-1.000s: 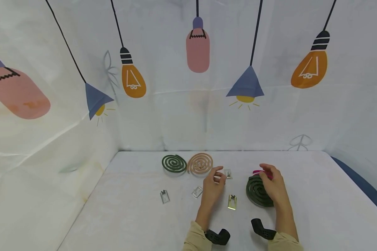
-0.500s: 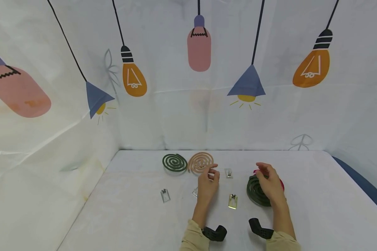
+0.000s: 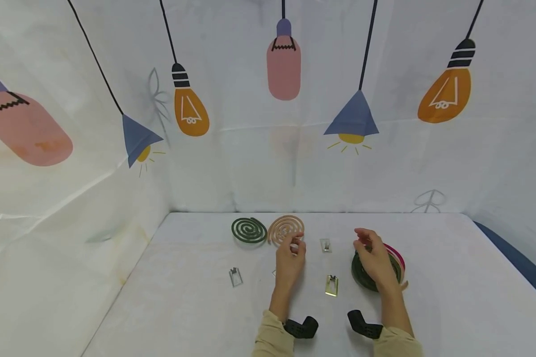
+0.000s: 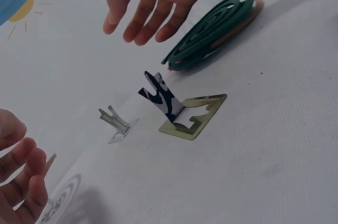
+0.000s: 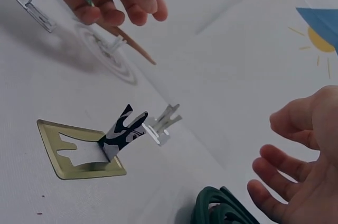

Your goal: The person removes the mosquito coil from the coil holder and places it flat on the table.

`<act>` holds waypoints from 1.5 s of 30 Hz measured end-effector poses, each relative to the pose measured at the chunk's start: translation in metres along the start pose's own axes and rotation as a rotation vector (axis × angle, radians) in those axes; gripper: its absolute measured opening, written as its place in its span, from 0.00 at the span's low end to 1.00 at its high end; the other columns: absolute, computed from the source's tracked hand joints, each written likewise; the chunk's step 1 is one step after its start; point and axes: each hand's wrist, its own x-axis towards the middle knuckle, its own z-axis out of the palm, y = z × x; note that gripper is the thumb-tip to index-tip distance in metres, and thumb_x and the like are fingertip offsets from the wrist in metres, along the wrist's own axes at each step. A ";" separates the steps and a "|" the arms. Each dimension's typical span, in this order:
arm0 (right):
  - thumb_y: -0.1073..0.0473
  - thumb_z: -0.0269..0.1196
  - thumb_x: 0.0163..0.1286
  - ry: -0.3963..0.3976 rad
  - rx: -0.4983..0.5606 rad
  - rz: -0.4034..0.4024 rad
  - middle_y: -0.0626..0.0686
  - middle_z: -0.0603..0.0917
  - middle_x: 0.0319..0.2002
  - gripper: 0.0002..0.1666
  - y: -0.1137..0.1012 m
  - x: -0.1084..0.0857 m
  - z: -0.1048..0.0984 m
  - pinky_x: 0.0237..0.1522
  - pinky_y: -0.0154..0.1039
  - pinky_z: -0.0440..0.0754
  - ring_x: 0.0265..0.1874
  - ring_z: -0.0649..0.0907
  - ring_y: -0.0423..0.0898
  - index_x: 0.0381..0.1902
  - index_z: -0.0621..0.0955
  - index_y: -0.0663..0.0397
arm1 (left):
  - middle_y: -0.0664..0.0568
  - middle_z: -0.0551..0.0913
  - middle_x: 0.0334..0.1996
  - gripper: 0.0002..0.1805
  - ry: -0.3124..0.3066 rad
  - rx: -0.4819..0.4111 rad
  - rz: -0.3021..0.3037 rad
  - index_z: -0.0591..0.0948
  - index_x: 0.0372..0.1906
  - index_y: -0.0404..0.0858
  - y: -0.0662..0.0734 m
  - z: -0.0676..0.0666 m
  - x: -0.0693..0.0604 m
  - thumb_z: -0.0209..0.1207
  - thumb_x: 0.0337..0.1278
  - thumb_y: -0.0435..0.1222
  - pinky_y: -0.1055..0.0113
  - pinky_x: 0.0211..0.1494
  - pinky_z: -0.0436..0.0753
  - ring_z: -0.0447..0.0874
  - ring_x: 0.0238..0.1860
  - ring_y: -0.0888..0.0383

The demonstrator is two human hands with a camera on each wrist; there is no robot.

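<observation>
My left hand, fingers loosely bent and holding nothing, hovers just in front of a tan mosquito coil. A green mosquito coil lies left of that one. My right hand is raised above a stack of coils, its fingers relaxed and apart in the right wrist view. Green is on top of the stack; pink and tan edges show at its right side. Between the hands lies a gold metal coil stand with its forked tab bent up. Behind it is a silver stand.
Another silver coil stand lies to the left on the white tabletop. One more stand is mostly hidden behind my left hand. A white sheet with printed lamps rises along the back edge.
My left hand has moved left, away from the far silver stand, and covers one stand. My right hand has shifted left over the stack, revealing more pink and tan edge.
</observation>
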 end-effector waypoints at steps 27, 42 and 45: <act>0.60 0.50 0.73 -0.148 -0.010 -0.091 0.64 0.62 0.68 0.27 -0.011 0.002 0.024 0.64 0.61 0.64 0.67 0.63 0.63 0.68 0.62 0.59 | 0.43 0.78 0.42 0.16 0.001 0.086 -0.023 0.80 0.47 0.36 -0.002 -0.003 -0.002 0.61 0.50 0.27 0.76 0.29 0.75 0.74 0.24 0.67; 0.60 0.51 0.73 -0.150 -0.002 -0.153 0.65 0.65 0.66 0.26 -0.012 0.001 0.030 0.62 0.60 0.66 0.65 0.66 0.63 0.66 0.64 0.61 | 0.41 0.79 0.44 0.19 0.022 0.116 -0.008 0.78 0.51 0.33 -0.007 -0.011 0.001 0.60 0.50 0.26 0.74 0.30 0.77 0.78 0.26 0.62; 0.61 0.51 0.73 -0.147 0.015 -0.165 0.65 0.66 0.65 0.25 -0.012 0.002 0.032 0.62 0.61 0.67 0.65 0.67 0.63 0.65 0.65 0.61 | 0.41 0.74 0.48 0.19 0.025 0.134 -0.048 0.79 0.50 0.35 -0.007 -0.011 0.002 0.61 0.50 0.27 0.75 0.30 0.77 0.78 0.28 0.63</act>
